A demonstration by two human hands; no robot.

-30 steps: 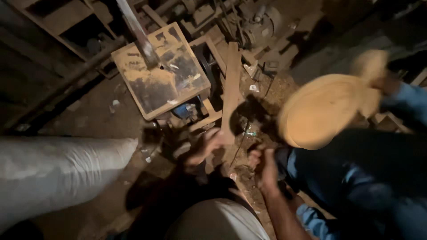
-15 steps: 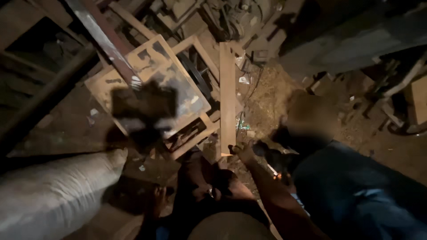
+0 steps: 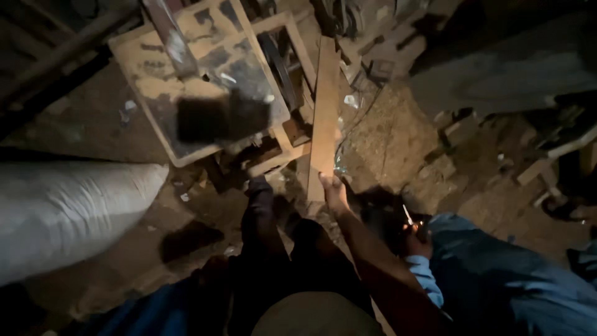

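Observation:
My right hand (image 3: 334,190) reaches forward and grips the near end of a long pale wooden plank (image 3: 324,106). The plank lies on the ground and points away from me, beside a dusty square machine table (image 3: 205,74). My left hand is out of sight; only my dark trouser legs (image 3: 261,218) show below me in the gloom. At my right a co-worker in blue clothing (image 3: 497,280) crouches, one hand (image 3: 413,239) holding a small bright object close to the ground.
A large white sack (image 3: 68,211) lies at the left. Wooden frames and offcuts (image 3: 292,50) are piled around the machine table. Sawdust and rubble (image 3: 398,137) cover the dirt floor, with wood blocks (image 3: 541,168) at the right. The scene is dim.
The view has moved closer and tilted down. My right hand has gone forward onto the plank's near end. The co-worker's round tan hat has left the view.

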